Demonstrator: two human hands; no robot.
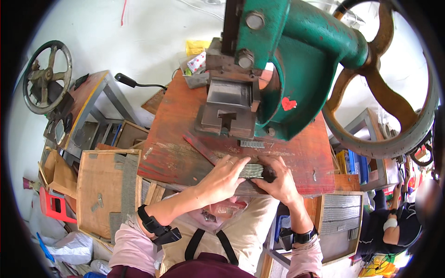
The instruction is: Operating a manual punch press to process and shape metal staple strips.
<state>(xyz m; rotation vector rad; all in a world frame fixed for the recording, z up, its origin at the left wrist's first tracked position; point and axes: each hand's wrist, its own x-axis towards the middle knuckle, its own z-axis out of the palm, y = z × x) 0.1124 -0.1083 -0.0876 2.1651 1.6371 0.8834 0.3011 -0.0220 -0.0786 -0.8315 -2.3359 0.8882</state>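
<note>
Between my hands, at the near edge of the reddish wooden bench [171, 125], is a small stack of ridged metal strips [251, 171]. My left hand [225, 175] closes on the stack's left end, with thumb and fingers against it. Around the right end curl the fingers and thumb of my right hand [281, 180]. Just beyond the stack lies a short notched metal piece [251, 144]. A reddish flat bar [200, 149] rests by my left fingers. Farther back stands a green hand press [301, 69] with a steel die block [229, 95].
A wooden tray [95, 185] with rows of metal strips is at the left, another tray [340, 222] at the right. The press's large handwheel [340, 132] reaches over the right side. A plastic bag [218, 211] lies at my lap. Another person [394, 227] works at far right.
</note>
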